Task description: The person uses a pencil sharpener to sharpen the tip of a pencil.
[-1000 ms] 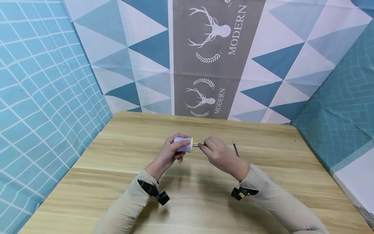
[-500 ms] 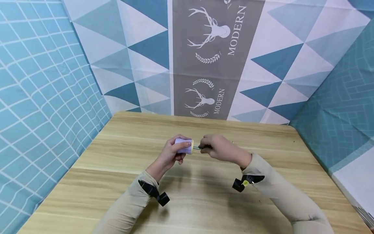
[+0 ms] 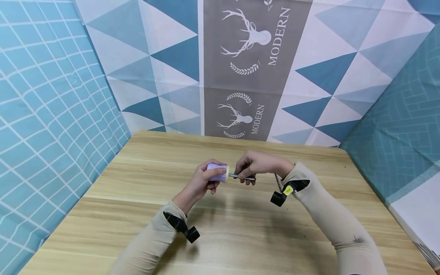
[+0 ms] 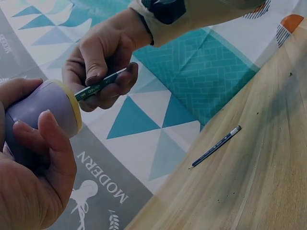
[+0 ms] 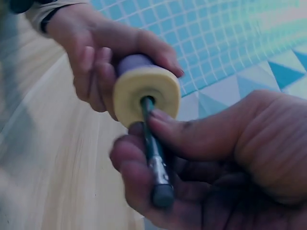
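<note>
My left hand (image 3: 202, 179) grips a purple pencil sharpener (image 3: 217, 172) with a pale yellow front, its fingers curled round the body. A green pencil (image 5: 152, 139) with a metal band and grey eraser end sits in the hole of the yellow face; its tip is hidden inside. With thumb and fingers my right hand (image 3: 258, 165) pinches this pencil close to the sharpener. In the left wrist view the pencil's shaft (image 4: 98, 87) crosses the right fingers. Both hands are held above the table.
A second, dark pencil (image 4: 216, 146) lies on the wooden table (image 3: 137, 214), partly hidden by the right wrist's camera in the head view. Patterned cloth walls (image 3: 240, 76) stand behind and at both sides. A white object (image 3: 419, 217) stands at the right edge.
My right hand has turned over around the pencil, its wrist rising away from me, and the pencil's rear end now shows below the fingers. The left hand and sharpener have hardly moved.
</note>
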{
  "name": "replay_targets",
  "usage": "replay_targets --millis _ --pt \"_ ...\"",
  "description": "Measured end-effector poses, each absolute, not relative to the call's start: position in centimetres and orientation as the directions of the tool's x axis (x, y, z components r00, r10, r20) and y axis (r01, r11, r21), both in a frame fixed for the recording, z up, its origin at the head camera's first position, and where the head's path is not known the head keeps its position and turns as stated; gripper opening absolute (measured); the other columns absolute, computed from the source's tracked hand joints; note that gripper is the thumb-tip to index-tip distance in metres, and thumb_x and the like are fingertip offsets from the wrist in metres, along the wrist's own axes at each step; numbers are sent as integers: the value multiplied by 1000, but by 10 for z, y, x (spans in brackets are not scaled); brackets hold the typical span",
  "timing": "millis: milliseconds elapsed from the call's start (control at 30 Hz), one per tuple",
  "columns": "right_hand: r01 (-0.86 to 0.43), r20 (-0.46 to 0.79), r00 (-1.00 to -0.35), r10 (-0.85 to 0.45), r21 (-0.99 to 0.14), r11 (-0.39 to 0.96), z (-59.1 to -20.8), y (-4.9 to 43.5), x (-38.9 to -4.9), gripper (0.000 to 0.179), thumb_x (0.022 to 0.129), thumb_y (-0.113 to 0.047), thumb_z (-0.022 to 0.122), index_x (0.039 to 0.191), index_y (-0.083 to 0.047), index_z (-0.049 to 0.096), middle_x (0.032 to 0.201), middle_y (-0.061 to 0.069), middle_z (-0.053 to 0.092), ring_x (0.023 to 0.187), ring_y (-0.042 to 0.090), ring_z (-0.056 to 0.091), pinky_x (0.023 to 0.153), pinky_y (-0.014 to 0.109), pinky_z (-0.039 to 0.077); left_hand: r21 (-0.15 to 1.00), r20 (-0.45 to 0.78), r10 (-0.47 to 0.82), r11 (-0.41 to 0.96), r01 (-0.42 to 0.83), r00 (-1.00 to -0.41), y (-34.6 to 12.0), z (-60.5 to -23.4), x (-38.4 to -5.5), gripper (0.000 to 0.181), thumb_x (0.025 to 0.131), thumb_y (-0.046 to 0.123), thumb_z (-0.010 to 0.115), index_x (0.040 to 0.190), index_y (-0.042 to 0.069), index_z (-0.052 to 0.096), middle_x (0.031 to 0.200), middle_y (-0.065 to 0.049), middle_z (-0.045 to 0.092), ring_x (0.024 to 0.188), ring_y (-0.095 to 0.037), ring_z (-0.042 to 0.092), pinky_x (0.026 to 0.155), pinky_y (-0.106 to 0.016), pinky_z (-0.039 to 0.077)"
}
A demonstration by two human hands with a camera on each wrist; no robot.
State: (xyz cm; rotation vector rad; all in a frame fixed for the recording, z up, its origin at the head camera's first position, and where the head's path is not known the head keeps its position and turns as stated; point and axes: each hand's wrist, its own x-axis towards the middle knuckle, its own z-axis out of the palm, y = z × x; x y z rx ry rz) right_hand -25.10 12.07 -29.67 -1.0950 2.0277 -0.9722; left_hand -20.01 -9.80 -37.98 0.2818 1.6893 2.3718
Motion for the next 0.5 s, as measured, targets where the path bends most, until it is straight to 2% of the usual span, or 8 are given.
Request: replay_targets --millis 100,267,400,500 --pt "-297 -227 -404 -886 -883 362 -300 122 -259 13 95 5 56 96 13 67 75 19 66 58 14 62 54 27 55 948 32 286 -312 -61 -958 -98 -381 -200 12 86 12 67 96 18 68 67 -5 55 41 -9 41 35 -21 40" --pt "-157 -287 -337 -897 -922 354 -305 124 -267 16 97 6 52 100 17 63 77 9 67 59 11 62 54 26 54 948 40 290 -313 -55 -956 -98 -380 -200 11 87 12 66 95 18 68 66 -5 55 40 -9 40 35 -21 39" --pt "-103 -320 -333 -887 -923 372 -307 125 -268 18 99 5 50 103 19 60 77 7 67 60 11 61 55 25 54 949 46 296 -310 -51 -954 -99 -379 -199 12 86 11 66 96 17 68 67 -5 55 42 -9 41 36 -21 39" --pt "-109 -319 -355 -878 -919 378 -309 126 -265 22 100 1 50 109 20 59 79 7 68 63 13 63 59 27 56 954 48 296 -296 -44 -954 -100 -378 -199 13 85 11 66 96 18 68 68 -5 54 43 -9 42 35 -21 40"
